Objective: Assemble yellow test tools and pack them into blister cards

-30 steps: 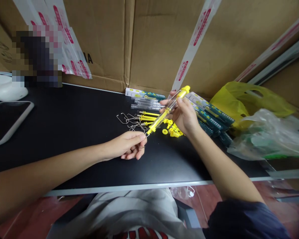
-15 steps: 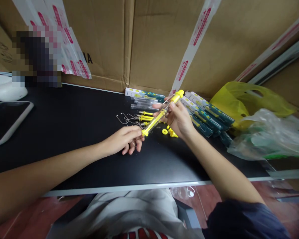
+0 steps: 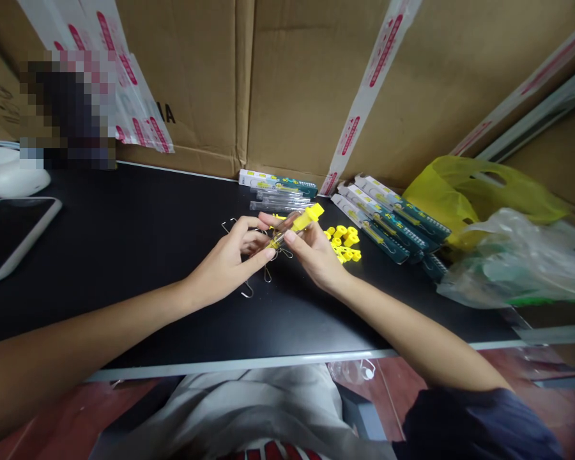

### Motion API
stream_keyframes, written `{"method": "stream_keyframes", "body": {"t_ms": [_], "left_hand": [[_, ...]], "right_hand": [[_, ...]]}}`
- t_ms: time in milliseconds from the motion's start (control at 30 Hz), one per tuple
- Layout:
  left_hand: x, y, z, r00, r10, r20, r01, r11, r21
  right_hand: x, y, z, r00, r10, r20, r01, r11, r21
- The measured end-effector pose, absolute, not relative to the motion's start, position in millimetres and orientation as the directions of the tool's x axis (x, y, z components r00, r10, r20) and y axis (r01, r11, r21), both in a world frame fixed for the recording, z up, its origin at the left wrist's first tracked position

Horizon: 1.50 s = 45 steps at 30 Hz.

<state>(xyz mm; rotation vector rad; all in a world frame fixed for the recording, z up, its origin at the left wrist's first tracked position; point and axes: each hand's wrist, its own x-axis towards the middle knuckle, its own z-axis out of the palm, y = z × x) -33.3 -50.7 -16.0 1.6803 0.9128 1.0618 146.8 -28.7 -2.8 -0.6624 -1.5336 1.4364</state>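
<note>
I had the slim, clear plastic tube with yellow fittings [image 3: 303,220] tilted above the black tabletop [image 3: 278,326], fingers of my left hand [image 3: 232,255] clamped on its lower end, those of my right hand [image 3: 320,257] farther up. Yellow plastic showed at its top and by the left thumb. Teal-and-white cardboard boxes [image 3: 390,225], contents hidden, lay right, near a crinkled translucent bag [image 3: 512,262]. Bent wire hooks [image 3: 248,293] lay beneath the left hand; small yellow plastic caps [image 3: 349,237] beside the right. The pale near edge ran well apart from both.
</note>
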Motion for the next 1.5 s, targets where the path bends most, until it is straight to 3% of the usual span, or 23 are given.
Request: {"method": "stream_keyframes", "body": {"t_ms": [233, 433, 533, 633, 867, 1067, 1133, 1233, 1333, 1500], "left_hand": [[-30, -54, -15, 0.368, 0.866, 0.339, 0.018, -0.372, 0.928], [-34, -50, -17, 0.319, 0.895, 0.311, 0.092, -0.356, 0.93], [-38, -44, -19, 0.298, 0.903, 0.31, 0.119, -0.357, 0.926], [-41, -43, -19, 0.305, 0.891, 0.335, 0.18, -0.399, 0.899], [-46, -47, -9, 0.337, 0.85, 0.404, 0.438, -0.522, 0.732], [-47, -46, -5, 0.318, 0.841, 0.438, 0.523, -0.541, 0.659], [-47, -44, -4, 0.288, 0.837, 0.466, 0.544, -0.543, 0.639], [-48, -42, -3, 0.229, 0.817, 0.53, 0.562, -0.555, 0.613], [-49, -40, -3, 0.177, 0.781, 0.599, 0.577, -0.576, 0.58], [-52, -38, -1, 0.146, 0.757, 0.636, 0.6, -0.579, 0.552]], "right_hand": [[141, -36, -8, -0.443, 0.857, 0.263, -0.102, 0.243, -0.965], [160, -15, 1, -0.48, 0.828, 0.288, -0.007, 0.325, -0.946], [202, 21, 17, -0.33, 0.829, 0.451, 0.264, 0.54, -0.799], [261, 57, 29, -0.092, 0.765, 0.638, 0.723, 0.492, -0.485], [368, 87, 14, 0.11, 0.709, 0.696, 0.8, 0.353, -0.486], [367, 86, 22, -0.075, 0.723, 0.687, 0.756, 0.491, -0.434], [347, 78, 34, -0.125, 0.668, 0.734, 0.808, 0.498, -0.316], [302, 58, 49, -0.217, 0.612, 0.761, 0.949, 0.316, 0.017], [255, 29, 51, -0.5, 0.569, 0.653, 0.858, 0.424, 0.288], [215, -5, 32, -0.735, 0.429, 0.525, 0.65, 0.665, 0.368]]}}
